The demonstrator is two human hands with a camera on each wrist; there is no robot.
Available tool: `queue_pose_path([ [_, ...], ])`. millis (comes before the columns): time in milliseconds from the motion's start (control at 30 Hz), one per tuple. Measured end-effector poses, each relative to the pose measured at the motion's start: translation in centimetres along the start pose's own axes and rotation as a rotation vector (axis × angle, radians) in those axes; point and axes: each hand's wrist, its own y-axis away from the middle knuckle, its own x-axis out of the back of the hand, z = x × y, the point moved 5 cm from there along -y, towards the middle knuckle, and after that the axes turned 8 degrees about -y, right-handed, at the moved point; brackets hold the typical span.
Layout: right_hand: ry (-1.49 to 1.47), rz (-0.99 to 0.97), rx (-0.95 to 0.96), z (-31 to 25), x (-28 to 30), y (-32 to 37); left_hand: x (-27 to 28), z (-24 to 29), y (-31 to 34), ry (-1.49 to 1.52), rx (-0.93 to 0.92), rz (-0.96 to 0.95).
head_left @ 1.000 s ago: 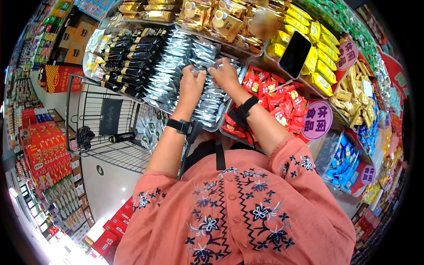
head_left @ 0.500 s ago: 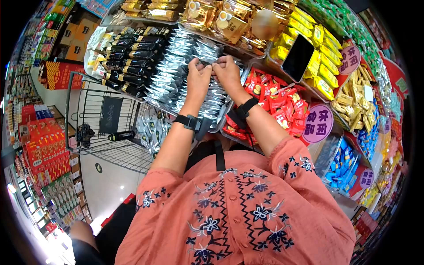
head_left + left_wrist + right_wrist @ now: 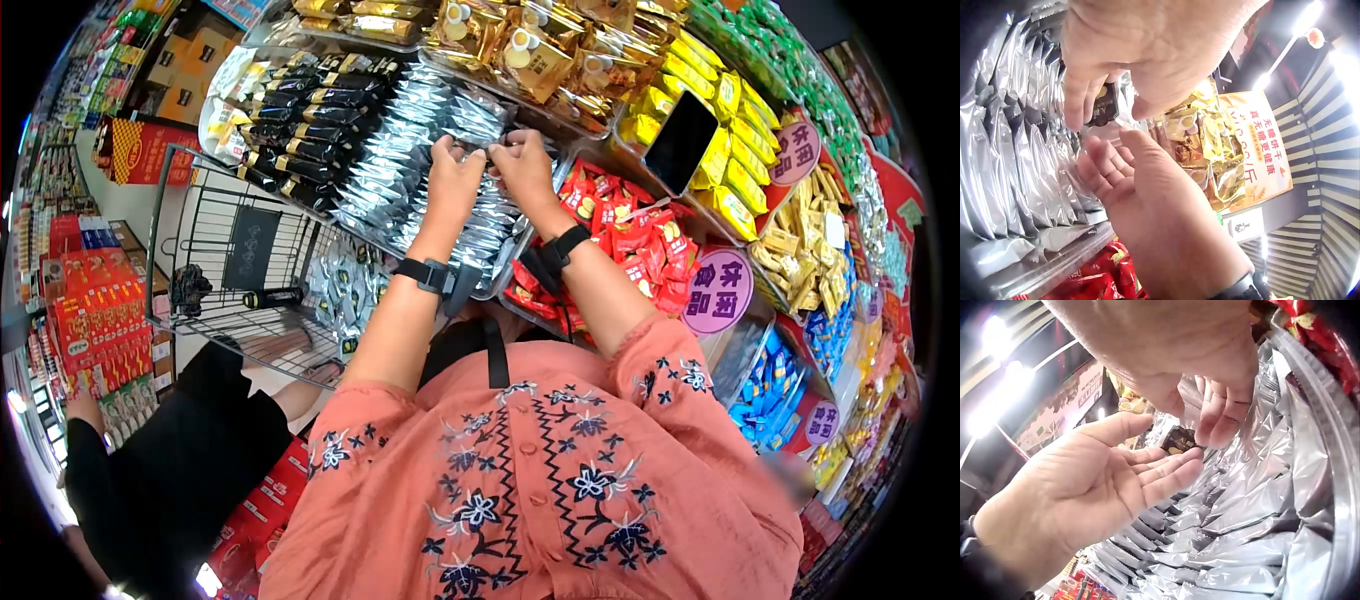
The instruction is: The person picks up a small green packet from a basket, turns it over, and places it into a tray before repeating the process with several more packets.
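Observation:
Both hands meet over a tray of silver packets (image 3: 385, 160). Between them is a small silver packet (image 3: 1127, 103) with a dark printed label (image 3: 1179, 439). My left hand (image 3: 457, 185) holds it from the left, its fingers (image 3: 1166, 478) lying along the label with the thumb on the other side. From the right, my right hand (image 3: 522, 175) pinches the packet's film, its fingertips (image 3: 1213, 428) right at the label. In the left wrist view the right thumb presses close to the silver film. Fingers hide much of the packet.
Black-and-gold packets (image 3: 315, 120) lie left, red packets (image 3: 625, 225) and yellow packets (image 3: 735, 150) right, gold packets (image 3: 560, 50) behind. A phone (image 3: 680, 142) stands by the yellow packets. A cart (image 3: 215, 250) holding silver bags stands left; a person in black (image 3: 190, 440) is beside it.
My left hand has moved right to meet the right hand at the packet. A person in black has come into view at lower left near the cart. The head view has shifted slightly.

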Motion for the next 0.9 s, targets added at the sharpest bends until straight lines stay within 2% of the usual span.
queue_pose_path([
  [133, -0.038, 0.017, -0.004, -0.3, 0.2, 0.1, -0.1, 1.7, 0.9, -0.053, -0.032, 0.043],
  [233, -0.096, -0.005, -0.016, -0.3, 0.4, 0.1, -0.2, 2.1, 0.9, -0.169, -0.161, 0.064],
  [333, -0.13, -0.043, 0.011, 0.0, 0.1, -0.1, -0.3, 2.3, 0.7, -0.338, -0.206, 0.051],
  [633, -0.217, -0.092, -0.029, -0.4, 0.6, 0.6, 0.3, 1.8, 0.9, -0.27, -0.172, 0.027],
  [833, -0.226, -0.132, -0.03, -1.5, 2.3, 1.1, 1.2, 2.1, 2.0, -0.203, -0.282, 0.065],
  [900, -0.224, -0.194, -0.075, -0.6, 1.3, 1.9, 1.4, 1.4, 1.8, -0.266, -0.323, 0.071],
])
